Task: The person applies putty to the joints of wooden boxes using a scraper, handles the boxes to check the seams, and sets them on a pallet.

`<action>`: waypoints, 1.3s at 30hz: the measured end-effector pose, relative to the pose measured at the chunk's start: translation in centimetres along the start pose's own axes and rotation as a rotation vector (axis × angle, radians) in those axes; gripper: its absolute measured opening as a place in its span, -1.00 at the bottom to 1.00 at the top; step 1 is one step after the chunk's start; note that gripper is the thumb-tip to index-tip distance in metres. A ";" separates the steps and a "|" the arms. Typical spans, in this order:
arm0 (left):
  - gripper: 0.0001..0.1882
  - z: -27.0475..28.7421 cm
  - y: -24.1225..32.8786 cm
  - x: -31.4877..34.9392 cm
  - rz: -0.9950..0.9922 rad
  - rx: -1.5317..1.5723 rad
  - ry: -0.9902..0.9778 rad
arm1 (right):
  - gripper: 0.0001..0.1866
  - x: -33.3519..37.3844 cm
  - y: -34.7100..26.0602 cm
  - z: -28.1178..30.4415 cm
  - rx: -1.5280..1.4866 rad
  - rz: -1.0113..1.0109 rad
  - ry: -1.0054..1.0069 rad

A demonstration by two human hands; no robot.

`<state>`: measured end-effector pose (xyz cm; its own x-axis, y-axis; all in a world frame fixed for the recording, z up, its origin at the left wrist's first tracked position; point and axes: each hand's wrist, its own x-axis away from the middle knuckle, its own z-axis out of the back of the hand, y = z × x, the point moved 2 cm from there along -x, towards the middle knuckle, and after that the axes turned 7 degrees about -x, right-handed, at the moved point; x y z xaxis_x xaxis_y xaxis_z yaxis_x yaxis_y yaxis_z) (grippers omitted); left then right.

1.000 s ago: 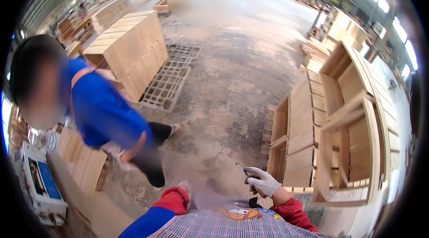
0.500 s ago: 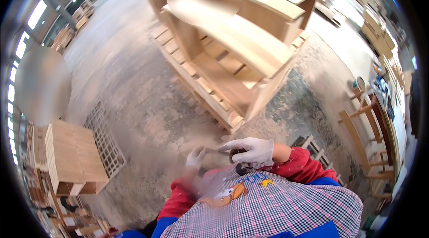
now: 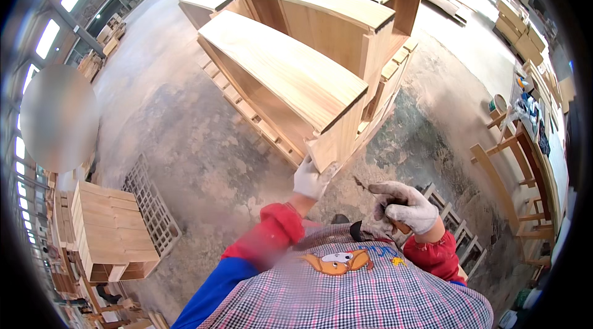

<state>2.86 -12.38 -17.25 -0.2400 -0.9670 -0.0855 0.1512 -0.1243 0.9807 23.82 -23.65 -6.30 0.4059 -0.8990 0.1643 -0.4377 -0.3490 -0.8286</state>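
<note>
A pale wooden drawer-like box (image 3: 284,69) stands in front of me on a slatted wooden pallet (image 3: 262,124), among more wooden boxes. My left hand (image 3: 314,179), in a white glove, is closed around the near lower corner of this box. Apart from the wood, my right hand (image 3: 411,205), also gloved, grips a small hand tool with a brown wooden handle (image 3: 401,227). Its thin dark blade (image 3: 360,183) points up and left, toward the box corner; the exact kind of tool does not show clearly.
A grey plastic grate (image 3: 151,205) lies on the floor at left, beside a wooden cabinet (image 3: 114,224). Another slatted frame (image 3: 454,224) is by my right arm. At far right are a workbench (image 3: 534,168) and a bucket (image 3: 497,105).
My left hand has left my right hand near the apron and reached forward to the box corner. My right hand has shifted right with the tool, and the boxes appear nearer.
</note>
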 end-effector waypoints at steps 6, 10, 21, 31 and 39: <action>-0.76 4.4 8.0 1.7 -0.171 -0.227 -0.041 | -0.38 -1.3 -0.4 0.4 -0.147 0.017 0.051; -0.82 8.3 13.2 2.2 -0.021 0.042 0.041 | -0.39 -3.9 -1.8 -2.3 -0.209 0.057 -0.018; -0.66 15.8 16.2 -2.7 -0.185 0.232 0.367 | -0.49 -5.3 -1.7 -5.2 0.105 0.145 -0.069; -0.70 17.0 17.4 -6.2 -0.144 0.606 0.412 | -0.43 -7.7 -4.6 -12.1 1.217 0.335 -0.114; -0.74 16.2 17.3 -7.6 -0.175 0.611 0.367 | -0.49 -8.4 -5.2 -14.7 1.381 0.217 -0.115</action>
<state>-8.23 -3.62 3.25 0.1409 -0.9700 -0.1981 -0.4476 -0.2409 0.8612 10.92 -18.21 4.50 0.5251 -0.8508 -0.0216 0.6054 0.3913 -0.6931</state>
